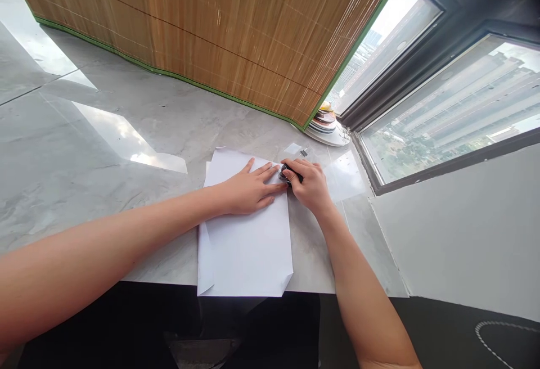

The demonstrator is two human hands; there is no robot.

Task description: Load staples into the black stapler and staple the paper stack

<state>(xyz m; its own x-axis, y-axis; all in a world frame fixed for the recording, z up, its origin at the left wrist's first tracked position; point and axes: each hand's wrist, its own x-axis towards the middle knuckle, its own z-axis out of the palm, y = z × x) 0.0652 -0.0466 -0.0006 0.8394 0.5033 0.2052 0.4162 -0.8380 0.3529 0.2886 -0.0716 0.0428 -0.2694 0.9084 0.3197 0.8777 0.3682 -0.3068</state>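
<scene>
White paper sheets [253,251] lie in a slightly uneven stack at the near edge of the counter, with some lower corners curled or folded. My left hand [252,190] rests flat on the upper part of the stack, fingers spread toward the right edge. In my right hand [309,184] is a small black stapler [291,173], gripped at the paper's upper right edge. Its front end meets the sheets beside my left fingertips; whether its jaws are pressed together is hidden by my fingers.
Just beyond my right hand lie small dark staple strips [304,152]. A bamboo blind [211,26] with green edging stands across the back. Stacked plates [329,133] sit in the corner by the window [455,116]. The marble-patterned counter [105,183] extends left.
</scene>
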